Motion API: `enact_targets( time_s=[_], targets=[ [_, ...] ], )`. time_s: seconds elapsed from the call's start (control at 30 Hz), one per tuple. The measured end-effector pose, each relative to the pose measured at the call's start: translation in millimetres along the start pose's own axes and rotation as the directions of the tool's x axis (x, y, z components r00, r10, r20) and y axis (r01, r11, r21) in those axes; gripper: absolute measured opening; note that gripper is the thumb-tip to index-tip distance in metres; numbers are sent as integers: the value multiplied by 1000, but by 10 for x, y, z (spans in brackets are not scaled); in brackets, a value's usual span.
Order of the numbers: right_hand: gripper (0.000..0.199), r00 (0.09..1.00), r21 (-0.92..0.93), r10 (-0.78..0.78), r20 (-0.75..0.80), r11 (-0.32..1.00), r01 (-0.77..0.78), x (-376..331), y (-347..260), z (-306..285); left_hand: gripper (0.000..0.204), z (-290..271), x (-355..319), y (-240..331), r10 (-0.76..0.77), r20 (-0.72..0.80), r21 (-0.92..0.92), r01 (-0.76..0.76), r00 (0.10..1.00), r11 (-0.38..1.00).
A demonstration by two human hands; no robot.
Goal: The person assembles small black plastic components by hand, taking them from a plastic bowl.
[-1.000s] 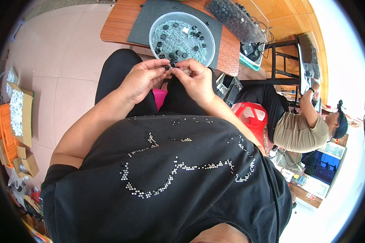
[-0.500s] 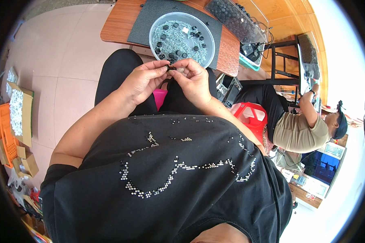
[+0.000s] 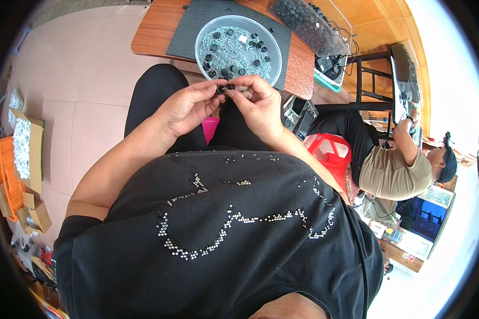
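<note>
Above my lap, just in front of the round tray, my two hands meet fingertip to fingertip. My left hand [image 3: 189, 107] pinches a small round black part [image 3: 221, 90] between thumb and fingers. A second small black piece [image 3: 229, 86] sits between the thumb and forefinger of my right hand [image 3: 256, 106], right beside the first. Whether the two pieces touch is too small to tell. The round grey tray [image 3: 278, 40] on the table holds many silvery screws [image 3: 234, 50] and several black knob-like parts [image 3: 257, 63].
The tray rests on a dark mat [image 3: 183, 37] over a brown wooden table [image 3: 154, 29]. A clear bin of black parts [image 3: 308, 26] stands at the table's right. To the right, a co-worker [image 3: 394, 170] sits near a red stool [image 3: 330, 154]. Boxes [image 3: 34, 154] line the left floor.
My fingertips have shifted slightly apart, and the two black pieces show more plainly between them. The right hand has turned a little. The tray stays in place.
</note>
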State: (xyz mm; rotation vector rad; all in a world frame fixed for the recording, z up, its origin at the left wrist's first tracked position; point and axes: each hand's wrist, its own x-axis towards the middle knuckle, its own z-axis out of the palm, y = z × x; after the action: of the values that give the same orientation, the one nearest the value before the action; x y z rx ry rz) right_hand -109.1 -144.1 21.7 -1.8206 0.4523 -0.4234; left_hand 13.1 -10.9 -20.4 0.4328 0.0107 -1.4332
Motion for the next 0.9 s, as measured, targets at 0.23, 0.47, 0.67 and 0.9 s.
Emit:
enact_targets(
  time_s=[0.23, 0.47, 0.67, 0.9],
  targets=[
    [19, 993, -60, -116, -11, 992, 115, 9, -92, 34, 26, -15, 4, 3, -2, 7, 15, 2, 1000, 1000],
    [18, 986, -92, -166, 16, 982, 166, 17, -69, 39, 25, 47, -6, -9, 17, -29, 75, -15, 999, 997],
    [16, 998, -207, -63, 11, 976, 64, -25, -62, 13, 26, -21, 8, -14, 48, -11, 145, -46, 999, 988],
    [15, 990, -144, -139, -22, 980, 135, -15, -7, 26, 24, 30, -7, 4, 72, -67, 139, -62, 995, 988]
  ],
)
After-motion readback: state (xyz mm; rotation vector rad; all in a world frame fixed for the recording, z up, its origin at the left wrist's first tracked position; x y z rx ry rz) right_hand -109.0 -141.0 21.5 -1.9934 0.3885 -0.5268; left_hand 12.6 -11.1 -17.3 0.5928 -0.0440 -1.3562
